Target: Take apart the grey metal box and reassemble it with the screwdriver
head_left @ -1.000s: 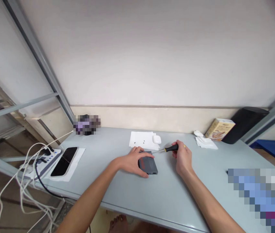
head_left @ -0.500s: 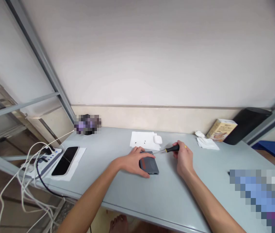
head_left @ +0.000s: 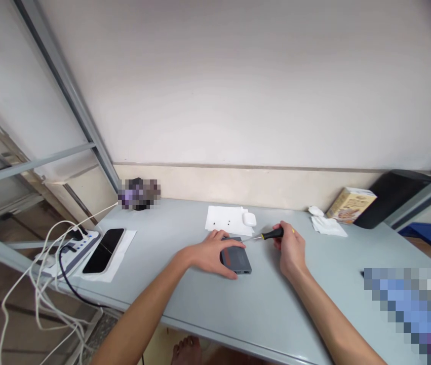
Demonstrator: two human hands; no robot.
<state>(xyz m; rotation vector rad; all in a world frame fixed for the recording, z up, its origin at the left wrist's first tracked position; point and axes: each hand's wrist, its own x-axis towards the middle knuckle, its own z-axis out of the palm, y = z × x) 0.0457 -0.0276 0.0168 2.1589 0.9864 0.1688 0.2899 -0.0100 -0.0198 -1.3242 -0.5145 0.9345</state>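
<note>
My left hand (head_left: 213,256) grips a small dark grey box (head_left: 240,259) with a reddish patch, thumb at its near edge and fingers over its far side. The box lies flat on the table and has ports on its near side. In my right hand (head_left: 291,249) is a screwdriver (head_left: 272,233) with a black handle and a yellow ring. Its shaft points left, the tip at or close to the far right corner of the box; contact cannot be made out. Behind, several tiny dark pieces, perhaps screws, lie on white paper (head_left: 219,215) beside a white rounded case (head_left: 249,219).
To the left, a phone (head_left: 104,251) rests on paper near a power strip (head_left: 73,253) with tangled cables (head_left: 40,289). At the back right stand a yellow carton (head_left: 351,205), crumpled tissue (head_left: 328,225) and a black cylinder (head_left: 393,197). Blurred-out items lie at the right and back left.
The whole scene shifts slightly right in the picture. Both hands keep nearly the same pose, the left on the box and the right on the screwdriver, whose tip stays by the box's far corner.
</note>
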